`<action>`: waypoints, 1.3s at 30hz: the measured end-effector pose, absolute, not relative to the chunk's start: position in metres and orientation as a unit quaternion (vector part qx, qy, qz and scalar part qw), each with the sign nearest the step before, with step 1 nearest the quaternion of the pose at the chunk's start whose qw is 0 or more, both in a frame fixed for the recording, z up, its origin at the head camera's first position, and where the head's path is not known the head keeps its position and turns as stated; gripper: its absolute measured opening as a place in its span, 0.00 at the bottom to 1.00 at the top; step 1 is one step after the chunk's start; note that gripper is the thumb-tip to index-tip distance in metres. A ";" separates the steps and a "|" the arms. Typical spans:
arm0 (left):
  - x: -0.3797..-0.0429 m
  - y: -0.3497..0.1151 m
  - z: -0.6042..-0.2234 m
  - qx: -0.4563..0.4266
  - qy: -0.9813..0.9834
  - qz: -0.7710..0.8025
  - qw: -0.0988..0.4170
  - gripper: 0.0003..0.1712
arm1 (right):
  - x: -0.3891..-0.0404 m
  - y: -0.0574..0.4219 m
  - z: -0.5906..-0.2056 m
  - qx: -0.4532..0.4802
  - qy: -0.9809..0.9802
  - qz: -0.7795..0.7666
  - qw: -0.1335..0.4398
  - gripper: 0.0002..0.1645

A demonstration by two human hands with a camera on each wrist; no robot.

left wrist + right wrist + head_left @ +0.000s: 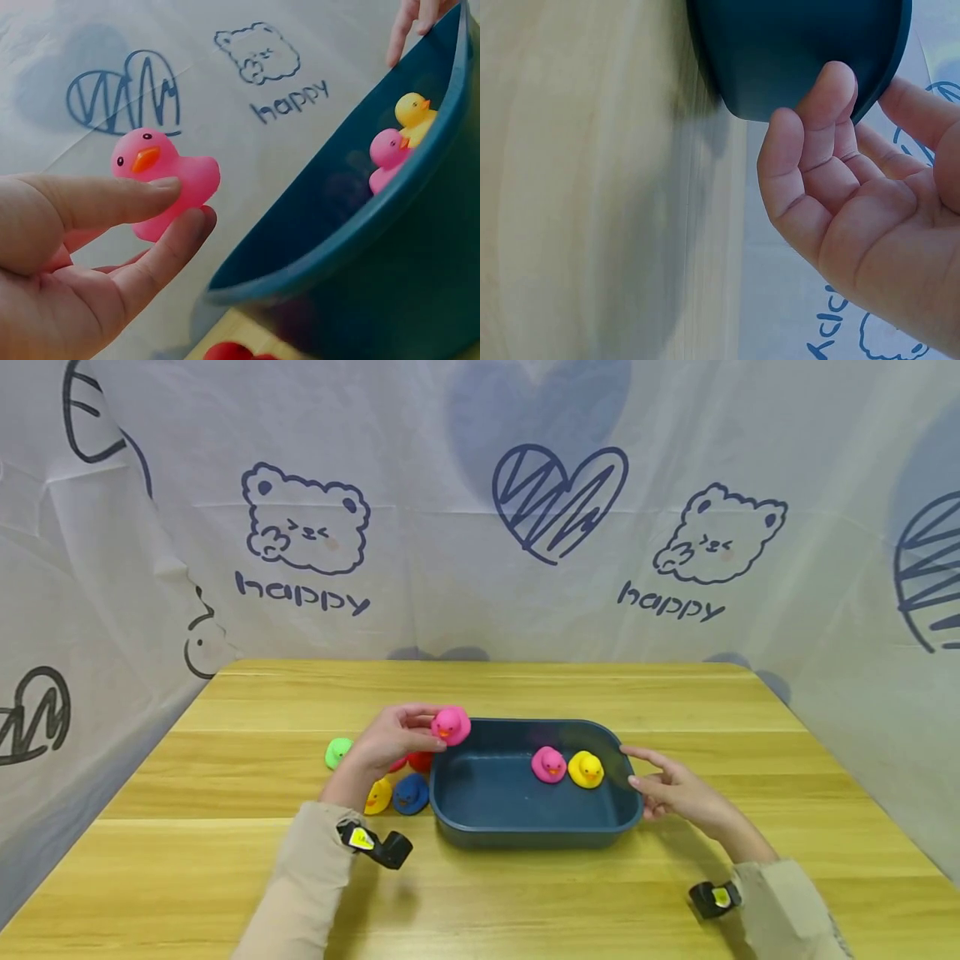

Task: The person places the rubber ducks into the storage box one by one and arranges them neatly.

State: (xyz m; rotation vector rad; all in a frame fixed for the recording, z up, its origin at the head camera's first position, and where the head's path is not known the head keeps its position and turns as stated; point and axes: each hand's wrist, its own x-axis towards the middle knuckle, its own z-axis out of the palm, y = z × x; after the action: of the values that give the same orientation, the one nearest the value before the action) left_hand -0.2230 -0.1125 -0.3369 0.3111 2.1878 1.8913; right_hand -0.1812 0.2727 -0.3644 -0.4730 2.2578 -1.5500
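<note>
My left hand (pixel 393 739) holds a pink rubber duck (pixel 451 727) between thumb and fingers, at the left rim of a dark blue basin (pixel 525 838). In the left wrist view the held duck (pixel 196 178) is upright, with its orange beak facing out. Inside the basin a second pink duck (pixel 549 766) sits beside a yellow duck (pixel 586 770), toward the right end. My right hand (pixel 686 793) holds the basin's right end, its thumb at the rim. The right wrist view has its curled fingers (pixel 784 161) against the outer wall.
Left of the basin are several more ducks: a green one (pixel 339 752), a blue one (pixel 411 794), a yellow one (pixel 378 797) and a red one (pixel 421 762), some partly behind my left hand. A printed cloth (pixel 435 610) hangs behind the wooden table (pixel 187 868).
</note>
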 end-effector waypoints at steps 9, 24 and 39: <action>-0.223 -0.083 -0.336 0.109 0.725 0.668 0.128 0.26 | -0.183 0.274 -0.366 -0.163 0.805 -0.543 0.178 0.36; -0.226 -0.048 -0.345 0.117 0.672 0.712 0.169 0.24 | -0.180 0.271 -0.362 -0.155 0.800 -0.551 0.180 0.36; -0.236 -0.034 -0.360 0.081 0.627 0.733 0.250 0.27 | -0.182 0.272 -0.364 -0.153 0.802 -0.548 0.179 0.36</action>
State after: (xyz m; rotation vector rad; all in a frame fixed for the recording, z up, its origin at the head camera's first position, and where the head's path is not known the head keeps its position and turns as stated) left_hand -0.2359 -0.0340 -0.3599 0.2197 1.7079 1.9952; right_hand -0.1816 0.2720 -0.3643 -0.4335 2.2688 -1.5505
